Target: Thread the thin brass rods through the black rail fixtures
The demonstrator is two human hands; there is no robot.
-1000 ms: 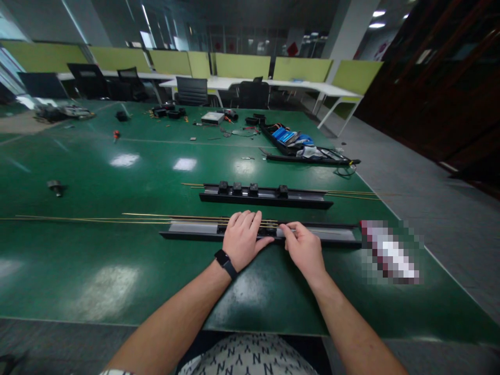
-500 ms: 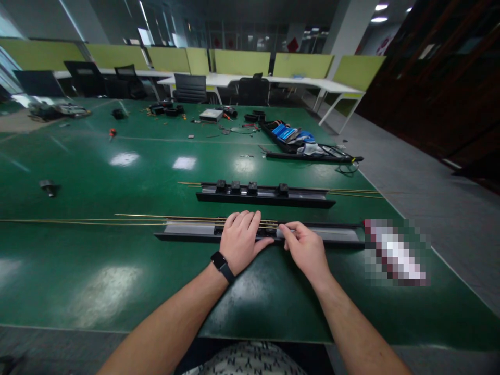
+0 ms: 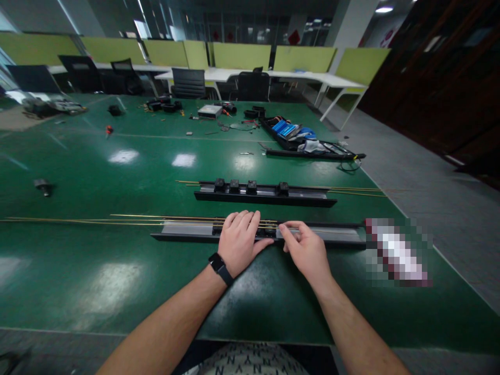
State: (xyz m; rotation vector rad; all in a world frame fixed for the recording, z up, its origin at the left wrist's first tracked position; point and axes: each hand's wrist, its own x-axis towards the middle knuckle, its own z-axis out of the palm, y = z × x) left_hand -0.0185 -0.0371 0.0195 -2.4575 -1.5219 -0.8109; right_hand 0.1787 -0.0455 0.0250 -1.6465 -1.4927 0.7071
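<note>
A long black rail (image 3: 183, 238) with a pale inner channel lies crosswise in front of me. Thin brass-coloured rods (image 3: 135, 215) run along it and stick out far past its left end. My left hand (image 3: 239, 237), a black watch on its wrist, lies over the rods and rail with fingers stretched and thumb spread. Dark blocks (image 3: 269, 230) in the channel are partly covered by this hand. At the rods' right ends, my right hand (image 3: 307, 249) pinches with thumb and forefinger; what is between the fingertips is too small to make out.
Behind lies a second black rail (image 3: 265, 198) with several dark blocks and brass rods. A blurred-out object (image 3: 398, 252) sits at the right. Farther off are a black tray with blue packs (image 3: 287, 130), a white box (image 3: 210, 112), and a small dark fitting (image 3: 42, 186).
Both hands keep nearly the same place on the rail and rods. The view has tilted and shifted slightly; nothing is visibly taken or let go.
</note>
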